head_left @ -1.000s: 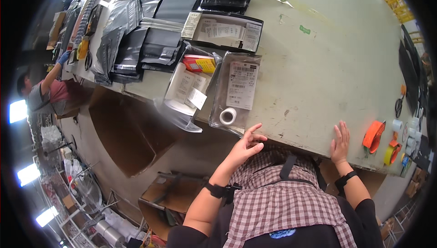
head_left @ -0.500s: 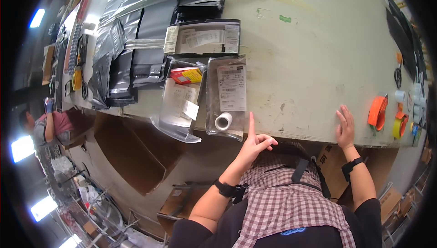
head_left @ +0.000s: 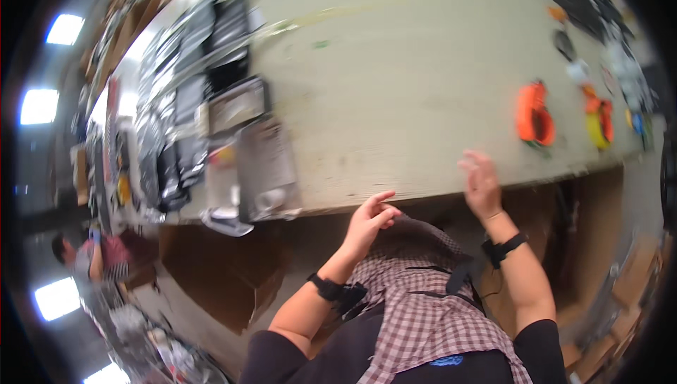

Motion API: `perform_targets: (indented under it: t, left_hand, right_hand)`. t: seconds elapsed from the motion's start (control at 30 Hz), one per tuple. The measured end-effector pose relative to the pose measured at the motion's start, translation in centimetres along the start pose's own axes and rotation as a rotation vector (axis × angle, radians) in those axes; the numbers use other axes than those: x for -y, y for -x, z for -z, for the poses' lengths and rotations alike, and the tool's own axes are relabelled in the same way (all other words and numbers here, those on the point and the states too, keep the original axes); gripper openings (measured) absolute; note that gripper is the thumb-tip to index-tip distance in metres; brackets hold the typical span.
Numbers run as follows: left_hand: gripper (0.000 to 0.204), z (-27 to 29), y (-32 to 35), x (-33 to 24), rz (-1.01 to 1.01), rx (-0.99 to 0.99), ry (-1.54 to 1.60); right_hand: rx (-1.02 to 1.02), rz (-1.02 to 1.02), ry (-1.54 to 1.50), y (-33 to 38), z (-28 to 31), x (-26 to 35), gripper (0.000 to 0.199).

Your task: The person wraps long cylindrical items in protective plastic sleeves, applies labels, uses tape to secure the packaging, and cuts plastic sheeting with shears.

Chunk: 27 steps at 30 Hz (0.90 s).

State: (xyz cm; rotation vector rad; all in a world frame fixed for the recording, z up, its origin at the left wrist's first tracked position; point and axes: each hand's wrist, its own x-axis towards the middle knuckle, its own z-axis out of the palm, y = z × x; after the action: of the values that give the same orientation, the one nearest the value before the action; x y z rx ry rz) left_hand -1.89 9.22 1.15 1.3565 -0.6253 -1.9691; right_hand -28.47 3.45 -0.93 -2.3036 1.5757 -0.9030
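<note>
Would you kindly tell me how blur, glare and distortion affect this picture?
Head view: blur softens the right hand, the orange ring-shaped item and the flat bagged parcel; glare streaks the dark plastic bags. Head view, left side: the table has curving edges, and the bright lights burn out white.

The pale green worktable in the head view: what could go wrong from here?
The white hollow roll on the grey plastic-wrapped parcel sits near the front edge of the pale green worktable, so a bump could send it off. A crumpled translucent plastic flap juts past that edge and might catch on something, dragging things along. The bare right hand is near a bright orange ring-shaped roll, which a careless sweep might knock aside.
</note>
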Motion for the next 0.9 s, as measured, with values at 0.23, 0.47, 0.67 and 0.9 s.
perform_targets:
  t: [0.23,0.47,0.67,0.9]
  left_hand:
    - [0.052,-13.4,-6.8,1.2,-0.206,0.11,-0.209]
    - [0.074,-25.0,-23.4,1.0,-1.138,-0.062,-0.939]
    - [0.079,-32.7,-30.2,-0.7,-1.172,-0.149,-1.141]
    - [0.073,-42.2,-29.5,2.5,-0.922,-0.251,-0.607]
  right_hand:
    - [0.179,-0.286,-0.477,19.1,7.9,-0.7,0.019]
    - [-0.034,-0.89,-0.209,32.9,19.5,-7.2,0.016]
    - [-0.331,-1.207,-0.369,36.8,22.3,-11.0,0.015]
    - [-0.183,-1.299,-0.49,37.7,22.8,-13.9,0.017]
